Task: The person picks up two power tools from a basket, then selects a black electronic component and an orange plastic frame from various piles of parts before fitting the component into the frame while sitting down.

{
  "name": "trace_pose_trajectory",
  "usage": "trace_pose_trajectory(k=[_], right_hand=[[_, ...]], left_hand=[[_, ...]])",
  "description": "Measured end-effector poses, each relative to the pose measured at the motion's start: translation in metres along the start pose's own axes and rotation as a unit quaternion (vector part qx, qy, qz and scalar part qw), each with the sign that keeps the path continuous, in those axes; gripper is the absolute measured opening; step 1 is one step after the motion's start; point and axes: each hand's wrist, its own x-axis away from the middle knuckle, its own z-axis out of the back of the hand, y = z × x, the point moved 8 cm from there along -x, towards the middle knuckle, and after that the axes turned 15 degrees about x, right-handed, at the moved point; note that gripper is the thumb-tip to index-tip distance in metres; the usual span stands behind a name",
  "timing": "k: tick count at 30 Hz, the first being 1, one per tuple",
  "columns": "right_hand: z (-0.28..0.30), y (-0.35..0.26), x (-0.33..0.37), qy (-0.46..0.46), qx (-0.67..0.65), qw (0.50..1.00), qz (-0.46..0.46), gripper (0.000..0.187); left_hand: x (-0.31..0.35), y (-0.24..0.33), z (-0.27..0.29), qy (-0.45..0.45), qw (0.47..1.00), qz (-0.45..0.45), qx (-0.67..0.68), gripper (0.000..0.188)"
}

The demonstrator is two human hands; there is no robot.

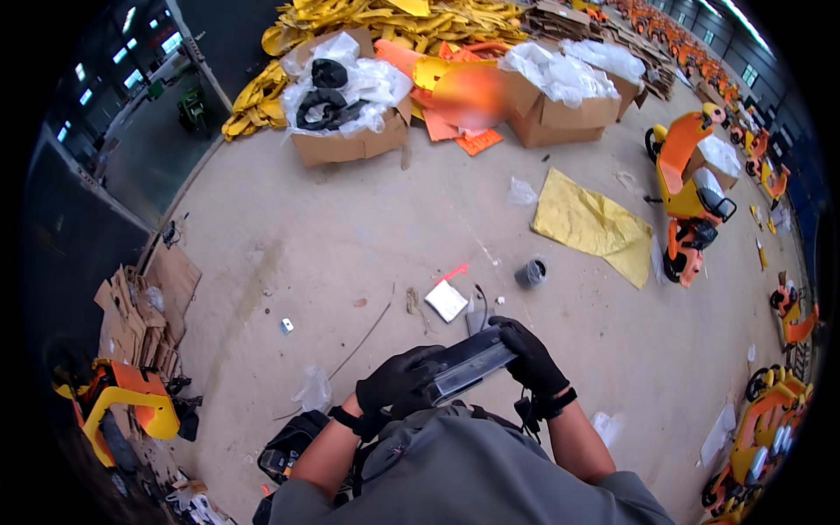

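Both of my black-gloved hands hold a long dark rectangular case (pixel 473 362) in front of my body. Its near side looks lighter and glossy; what kind of case it is, I cannot tell. My left hand (pixel 398 380) grips the left end, and my right hand (pixel 530 354) is closed round the right end. Just beyond the case, on the floor, are a white square pad (pixel 446 301), a red strip (pixel 452 274) and a short black cable (pixel 482 300). A grey flat piece (pixel 478 321) lies partly hidden behind the case.
Cardboard boxes (pixel 350 147) filled with plastic wrap stand ahead, before a heap of yellow parts (pixel 420 31). A yellow sheet (pixel 595 226) and a dark cup-like container (pixel 530 274) lie ahead right. Orange-yellow scooters (pixel 687 175) stand at right. Flattened cardboard (pixel 131 324) leans at left.
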Motion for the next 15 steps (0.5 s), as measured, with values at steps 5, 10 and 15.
trace_pose_trajectory(k=[5,10,15], right_hand=[[0.0,-0.021,-0.032,0.039,-0.07,0.997,-0.008,0.045],[0.006,-0.043,-0.05,0.093,0.044,0.995,-0.003,0.04],[0.003,-0.061,-0.056,0.059,-0.027,0.997,0.034,0.078]], left_hand=[[-0.031,0.038,0.03,0.007,0.999,-0.029,-0.023,0.048],[-0.057,0.055,0.061,0.007,0.997,-0.076,-0.02,0.048],[-0.078,0.065,0.085,0.006,0.996,-0.085,-0.018,0.052]])
